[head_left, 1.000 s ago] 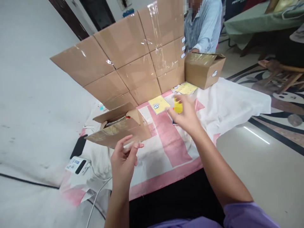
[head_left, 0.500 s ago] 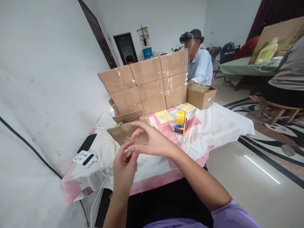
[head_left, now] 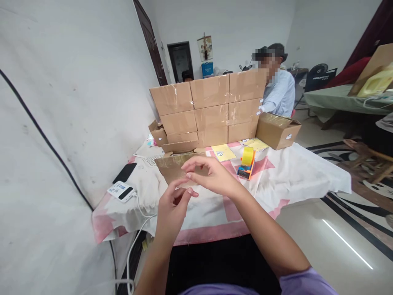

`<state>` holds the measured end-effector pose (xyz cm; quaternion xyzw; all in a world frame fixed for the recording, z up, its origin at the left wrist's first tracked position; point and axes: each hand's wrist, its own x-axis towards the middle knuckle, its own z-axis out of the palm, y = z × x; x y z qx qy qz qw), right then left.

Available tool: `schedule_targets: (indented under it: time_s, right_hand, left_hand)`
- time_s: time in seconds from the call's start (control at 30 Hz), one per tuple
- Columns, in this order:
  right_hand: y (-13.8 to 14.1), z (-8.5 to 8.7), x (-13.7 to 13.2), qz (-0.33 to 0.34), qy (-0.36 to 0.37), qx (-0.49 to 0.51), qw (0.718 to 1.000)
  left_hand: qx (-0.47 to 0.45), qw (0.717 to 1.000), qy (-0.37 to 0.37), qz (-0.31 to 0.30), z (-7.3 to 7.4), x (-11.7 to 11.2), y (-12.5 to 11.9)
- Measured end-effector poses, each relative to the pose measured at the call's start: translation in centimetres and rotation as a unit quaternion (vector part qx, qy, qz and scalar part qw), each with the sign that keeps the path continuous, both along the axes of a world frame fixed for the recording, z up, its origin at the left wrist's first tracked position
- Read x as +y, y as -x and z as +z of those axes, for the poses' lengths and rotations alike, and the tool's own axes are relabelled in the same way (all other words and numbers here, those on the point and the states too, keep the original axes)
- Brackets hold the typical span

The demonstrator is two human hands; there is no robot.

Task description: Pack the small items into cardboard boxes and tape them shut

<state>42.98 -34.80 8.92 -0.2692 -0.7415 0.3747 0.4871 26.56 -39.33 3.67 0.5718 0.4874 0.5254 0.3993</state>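
My left hand and my right hand meet in front of me, above the near part of the table. On the left hand, index finger and thumb are apart while the other fingers curl. The right thumb and index finger come together close to the left index fingertip; anything between them is too small to make out. Just behind the hands is an open cardboard box with its flap toward me, partly covered by my right hand. To the right stands a tape dispenser with a yellow roll and orange-blue frame.
Taped cardboard boxes form a stacked wall at the back; another box stands right of it. Yellow sheets lie before them on the tablecloth. A white device with a cable and a black phone-like slab lie left. A person sits beyond.
The view has turned left, so the scene sits further right. My hands stay close together; the left thumb has moved away from its index finger, and the right thumb is nearer the left index fingertip.
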Motion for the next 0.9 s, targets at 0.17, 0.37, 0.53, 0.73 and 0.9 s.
schedule_targets:
  time_s: [0.17, 0.37, 0.53, 0.73, 0.9]
  right_hand:
    - [0.5, -0.3, 0.1, -0.041, -0.024, -0.012, 0.999]
    - [0.7, 0.1, 1.2, -0.140, -0.091, 0.031, 0.985]
    - [-1.1, 3.0, 3.6, -0.186, -0.123, 0.064, 0.973]
    - [-0.9, 2.8, 6.8, -0.144, -0.060, 0.011, 0.988]
    - [-0.7, 1.0, 9.2, -0.132, -0.030, 0.001, 0.991]
  left_hand:
    - [-0.016, 1.000, 0.022, 0.009, 0.0, 0.3, 0.4]
    - [0.077, 0.994, 0.069, -0.032, -1.9, 1.4, 1.5]
    - [0.258, 0.956, -0.109, 0.086, -1.6, 4.6, 2.2]
    - [0.464, 0.851, -0.184, 0.163, 2.0, 15.5, 2.9]
    - [0.524, 0.838, -0.149, 0.034, 2.3, 19.5, 3.6]
